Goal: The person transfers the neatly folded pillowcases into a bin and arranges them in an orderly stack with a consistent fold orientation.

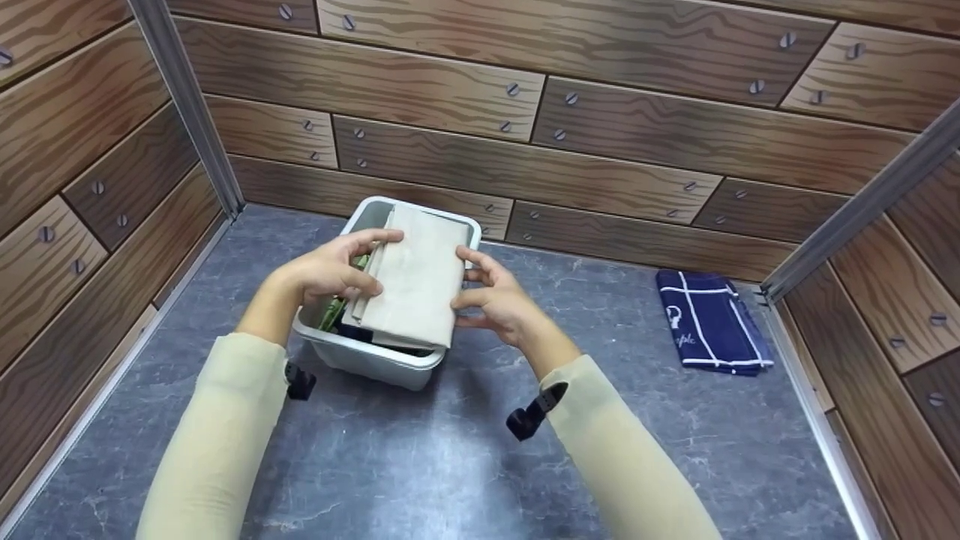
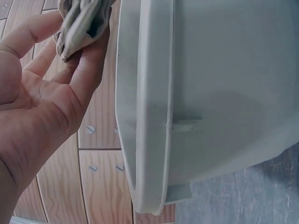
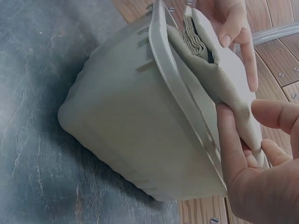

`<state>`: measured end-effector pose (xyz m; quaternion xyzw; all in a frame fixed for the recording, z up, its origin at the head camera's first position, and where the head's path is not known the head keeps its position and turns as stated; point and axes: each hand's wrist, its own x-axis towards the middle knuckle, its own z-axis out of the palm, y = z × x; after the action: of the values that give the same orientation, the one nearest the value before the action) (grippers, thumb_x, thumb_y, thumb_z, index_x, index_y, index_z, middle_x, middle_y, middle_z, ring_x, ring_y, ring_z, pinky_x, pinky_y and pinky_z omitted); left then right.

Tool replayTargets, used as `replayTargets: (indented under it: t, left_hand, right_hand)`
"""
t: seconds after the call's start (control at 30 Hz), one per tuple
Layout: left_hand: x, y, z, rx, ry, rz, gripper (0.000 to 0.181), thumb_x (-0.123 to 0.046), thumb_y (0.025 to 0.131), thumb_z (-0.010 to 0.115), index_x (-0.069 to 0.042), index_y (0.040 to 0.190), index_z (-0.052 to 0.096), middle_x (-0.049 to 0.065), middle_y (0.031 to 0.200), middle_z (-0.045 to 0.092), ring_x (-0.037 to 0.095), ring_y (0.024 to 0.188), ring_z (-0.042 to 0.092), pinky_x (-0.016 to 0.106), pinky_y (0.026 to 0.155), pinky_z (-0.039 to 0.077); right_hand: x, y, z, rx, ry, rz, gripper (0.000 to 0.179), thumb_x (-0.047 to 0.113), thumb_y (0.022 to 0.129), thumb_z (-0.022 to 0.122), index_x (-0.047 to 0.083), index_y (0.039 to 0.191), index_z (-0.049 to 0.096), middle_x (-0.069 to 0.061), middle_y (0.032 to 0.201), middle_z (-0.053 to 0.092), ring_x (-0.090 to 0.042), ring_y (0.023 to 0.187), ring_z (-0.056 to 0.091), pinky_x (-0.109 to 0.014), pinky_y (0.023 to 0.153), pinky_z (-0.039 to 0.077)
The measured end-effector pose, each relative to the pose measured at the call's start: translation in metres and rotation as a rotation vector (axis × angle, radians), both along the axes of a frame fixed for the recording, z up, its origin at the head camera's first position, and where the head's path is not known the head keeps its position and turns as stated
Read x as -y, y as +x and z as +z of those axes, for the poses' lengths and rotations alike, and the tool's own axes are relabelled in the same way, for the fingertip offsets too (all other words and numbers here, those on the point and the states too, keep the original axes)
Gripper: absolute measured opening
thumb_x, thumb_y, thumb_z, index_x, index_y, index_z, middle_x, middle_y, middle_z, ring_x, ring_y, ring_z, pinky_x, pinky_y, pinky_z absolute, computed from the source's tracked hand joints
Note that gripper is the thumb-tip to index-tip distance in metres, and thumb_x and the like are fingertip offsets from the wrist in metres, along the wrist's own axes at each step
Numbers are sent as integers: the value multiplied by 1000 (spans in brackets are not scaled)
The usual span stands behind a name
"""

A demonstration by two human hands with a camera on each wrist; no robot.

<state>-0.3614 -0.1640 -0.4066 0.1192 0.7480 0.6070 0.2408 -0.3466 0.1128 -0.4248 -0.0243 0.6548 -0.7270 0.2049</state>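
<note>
A folded beige cloth (image 1: 420,277), several layers thick, is held over the mouth of a pale grey plastic bin (image 1: 367,362). My left hand (image 1: 324,271) grips the cloth's left edge, thumb and fingers spread along it. On the opposite edge, my right hand (image 1: 501,304) pinches it, with fingers both above and below in the right wrist view. The stacked folds (image 3: 194,37) show at the cloth's end there. Green patterned fabric (image 1: 331,313) and something dark peek out of the bin beneath the cloth, which hides most of the contents.
A folded navy cloth (image 1: 712,322) with white lines lies on the grey marbled floor (image 1: 600,420) at the right, near the corner. Wood-patterned walls (image 1: 450,150) with metal corner strips enclose the back and both sides; the bin stands close to the back wall.
</note>
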Motion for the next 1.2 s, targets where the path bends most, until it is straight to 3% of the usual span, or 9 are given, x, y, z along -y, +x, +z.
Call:
replayTargets:
  t: [0.2,0.43,1.0,1.2]
  left_hand:
    - [3,-3,-1,-10,-16,12,86,11,80,69,-25,153,39,13,156,25,28,114,53,35,77,58]
    - [4,-5,-2,-8,-10,18,87,14,80,66,-23,153,38,13,152,30,29,116,51,37,79,59]
    - [6,-9,0,-84,-110,9,87,15,79,62,-20,154,36,20,142,39,29,116,51,37,81,59]
    - [7,-14,3,-126,-170,17,86,14,78,62,-22,154,38,17,149,37,29,119,48,34,82,57]
  right_hand:
    - [4,-4,2,6,21,-14,87,-19,76,62,25,149,45,-13,133,48,-27,103,59,-46,77,60]
    - [7,-6,0,23,5,-12,88,-21,76,60,23,151,42,-13,131,47,-27,99,59,-50,80,60]
    - [14,-8,1,29,7,-9,85,-19,78,60,21,151,42,-13,130,47,-28,87,63,-45,75,61]
    - [17,-12,2,35,-6,-19,83,-19,79,59,21,150,43,-13,130,47,-27,87,61,-43,74,62]
